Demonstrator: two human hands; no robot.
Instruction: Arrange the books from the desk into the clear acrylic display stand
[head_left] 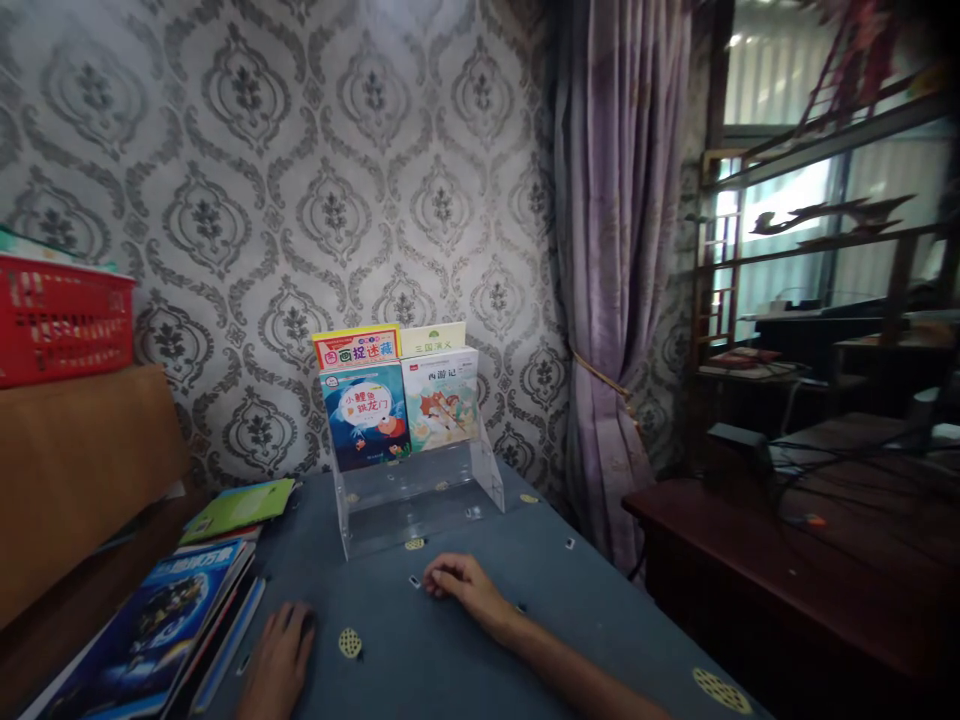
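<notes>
My left hand point(277, 660) rests palm down on the blue-grey tablecloth point(390, 630), fingers stretched out, just right of a stack of books topped by a blue book point(157, 625). Loosely curled on the cloth, with nothing seen in it, is my right hand point(466, 592), in front of a clear acrylic book stand point(405, 508). Two picture books, one dark blue point(366, 415) and one white point(441, 400), stand on the rack. Behind them rise a yellow-and-red book point(358, 348) and a cream book point(433, 340), partly hidden. Neither hand touches the stand.
A green book point(240, 510) lies behind the stack at left. Beyond it, a red plastic basket point(64, 320) sits on a brown cardboard box point(90, 480). A purple curtain point(619, 250) and a dark red desk point(720, 560) with cables are on the right.
</notes>
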